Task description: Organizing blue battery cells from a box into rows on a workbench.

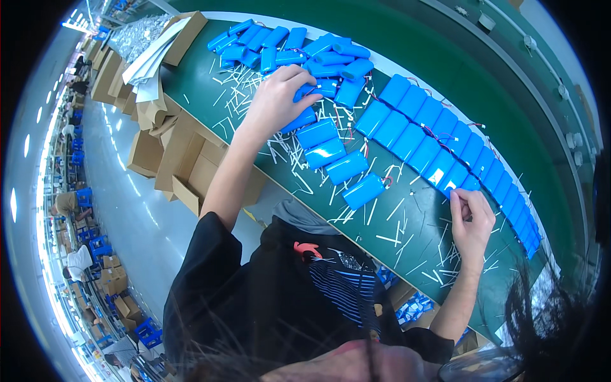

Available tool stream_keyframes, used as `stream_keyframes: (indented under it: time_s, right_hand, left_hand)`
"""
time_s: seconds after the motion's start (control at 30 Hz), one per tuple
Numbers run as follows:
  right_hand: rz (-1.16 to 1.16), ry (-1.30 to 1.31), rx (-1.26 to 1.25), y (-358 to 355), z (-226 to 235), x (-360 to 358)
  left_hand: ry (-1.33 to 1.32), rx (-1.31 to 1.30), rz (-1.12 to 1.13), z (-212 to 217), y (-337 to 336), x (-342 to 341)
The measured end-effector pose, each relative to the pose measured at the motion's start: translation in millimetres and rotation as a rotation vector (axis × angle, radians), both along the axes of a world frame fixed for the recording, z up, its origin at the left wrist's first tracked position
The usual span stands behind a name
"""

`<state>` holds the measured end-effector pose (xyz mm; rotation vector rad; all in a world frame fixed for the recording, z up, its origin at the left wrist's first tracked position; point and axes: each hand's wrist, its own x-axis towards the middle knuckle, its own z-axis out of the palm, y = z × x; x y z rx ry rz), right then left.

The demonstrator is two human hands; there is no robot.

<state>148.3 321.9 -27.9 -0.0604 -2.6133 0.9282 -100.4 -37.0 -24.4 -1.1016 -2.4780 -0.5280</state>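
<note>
My left hand (279,100) reaches into a loose heap of blue battery packs (323,58) at the back of the bench. Its thumb and fingers close round one blue battery pack (304,91), mostly hidden by the hand. Nearer me, several more packs lie in a slanting line, the closest battery pack (364,191) showing a red wire and a white connector. On the right, my right hand (472,223) is pinched at the near edge of two long rows of packs (407,145). Whatever sits between those fingertips is too small to name.
White strips (398,232) litter the green bench top (414,197). Open cardboard boxes (191,162) stand at its left, beside white sheets (159,54) and a carton. A rail (503,51) runs beyond the far edge. People work at distant benches on the far left.
</note>
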Motion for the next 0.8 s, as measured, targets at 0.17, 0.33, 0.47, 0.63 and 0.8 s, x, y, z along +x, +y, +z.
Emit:
stream_keyframes:
  time_s: [0.17,0.33,0.47,0.63,0.8]
  right_hand:
    - [0.004,0.012,0.017,1.0,-0.7,3.1]
    - [0.005,0.017,0.009,-0.3,0.2,3.2]
    - [0.009,0.019,0.026,-0.7,2.6,3.9]
    - [0.011,0.016,0.014,-1.2,3.0,2.6]
    - [0.008,0.008,0.011,-2.7,4.1,1.2]
  left_hand:
    - [-0.075,0.004,0.158,-10.7,15.4,-0.3]
    - [0.011,-0.077,0.097,-16.5,10.2,0.0]
    - [-0.15,-0.129,0.121,-13.2,7.5,4.3]
    - [0.198,-0.046,0.22,-6.4,20.3,0.0]
    - [0.206,-0.051,0.029,-0.5,28.1,-26.3]
